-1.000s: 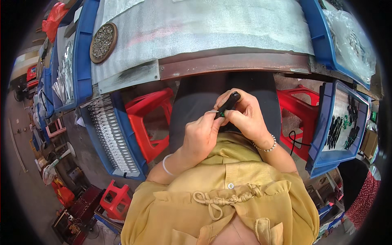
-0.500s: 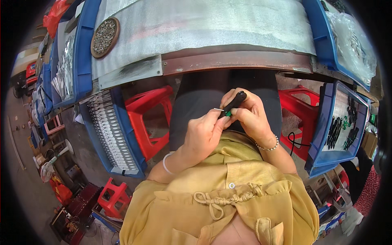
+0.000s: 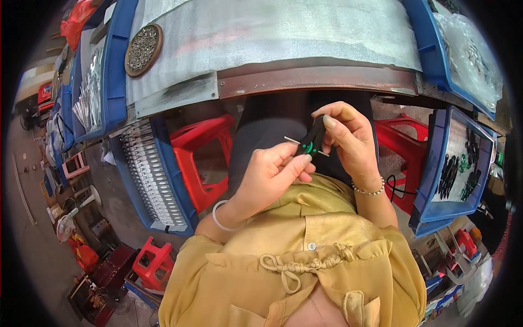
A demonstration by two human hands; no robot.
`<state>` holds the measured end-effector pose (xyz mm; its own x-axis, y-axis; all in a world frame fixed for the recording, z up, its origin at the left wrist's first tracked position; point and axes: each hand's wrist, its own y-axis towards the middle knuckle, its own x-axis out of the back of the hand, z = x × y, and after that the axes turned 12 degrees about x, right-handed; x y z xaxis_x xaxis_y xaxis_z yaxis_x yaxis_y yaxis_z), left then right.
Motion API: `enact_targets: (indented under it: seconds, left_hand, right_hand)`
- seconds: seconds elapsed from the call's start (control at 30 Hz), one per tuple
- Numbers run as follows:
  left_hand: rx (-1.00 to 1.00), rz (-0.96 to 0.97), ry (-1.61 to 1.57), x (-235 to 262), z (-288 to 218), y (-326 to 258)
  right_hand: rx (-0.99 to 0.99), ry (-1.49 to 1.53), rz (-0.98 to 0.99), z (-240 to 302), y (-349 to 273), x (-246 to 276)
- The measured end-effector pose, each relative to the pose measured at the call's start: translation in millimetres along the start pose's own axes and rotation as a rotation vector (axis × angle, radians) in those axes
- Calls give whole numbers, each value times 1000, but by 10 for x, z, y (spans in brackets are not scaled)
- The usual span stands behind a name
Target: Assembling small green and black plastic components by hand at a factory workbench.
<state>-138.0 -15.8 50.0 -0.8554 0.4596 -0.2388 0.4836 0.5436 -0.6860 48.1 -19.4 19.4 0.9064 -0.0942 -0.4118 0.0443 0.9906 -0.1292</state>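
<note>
Between my two hands, above my lap, is a black-and-green handle-shaped piece (image 3: 314, 132); its exact kind is not clear. A thin metal rod (image 3: 291, 140) sticks out on its left side, and a similar silver end shows on its right. My left hand (image 3: 272, 170) pinches the green end between thumb and fingers. At the upper black end, my right hand (image 3: 351, 136) has its thumb and forefinger closed on the piece, with the other fingers curled behind. The fingers partly hide the piece.
Ahead lies a foil-covered workbench (image 3: 294, 32) with a round dish of small metal parts (image 3: 144, 50). A blue bin of metal pieces (image 3: 185, 210) stands left, a blue bin of black and green parts (image 3: 425, 210) right. Red stools (image 3: 199, 136) flank my legs.
The black-and-green piece has turned more upright, and the rod now shows on both sides. My right hand has moved up and right to its upper end; my left hand stays near the green end.
</note>
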Motion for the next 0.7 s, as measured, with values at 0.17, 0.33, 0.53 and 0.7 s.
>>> enact_targets:
  seconds: [0.17, 0.33, 0.53, 0.7]
  left_hand:
    - [113, 167, -72, 14, -81, -54]
    - [203, 227, -124, 42, -118, -23]
    - [173, 203, -100, 68, -116, 0]
    - [159, 148, -105, 21, -179, 56]
  right_hand:
    - [-55, 25, -18, 53, -14, -6]
    - [-50, -10, -61, 48, -27, 18]
    - [-40, 48, -71, 4, -24, 30]
    - [9, 97, -74, -27, -16, 67]
